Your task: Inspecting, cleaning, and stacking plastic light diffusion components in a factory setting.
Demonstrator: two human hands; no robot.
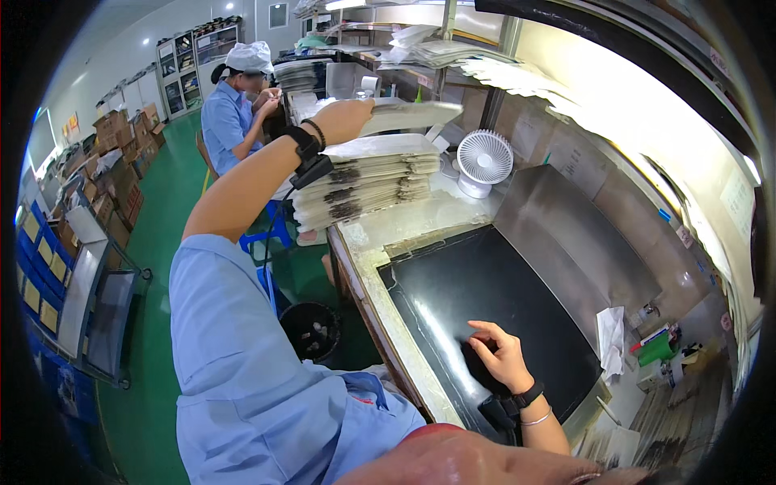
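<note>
My left hand [343, 120] is stretched far out over a tall stack of flat, pale sheet-like pieces [368, 179] with dark-stained edges. Its fingers are closed on the near end of a thin white flat sheet [416, 115], raised a little above the pile; the fingertips are partly hidden. Over the glossy black work mat [477, 283] hovers my right hand [503, 360]. Its thumb and index finger are bent and apart, with nothing visible between them; whether it touches the mat, I cannot tell.
A white fan [485, 159] stands beyond the mat, near a metal side panel [582, 234]. Beneath the table's left edge is a black bin [311, 330]. A person in blue [230, 113] sits farther off. A wheeled rack [105, 307] is at left.
</note>
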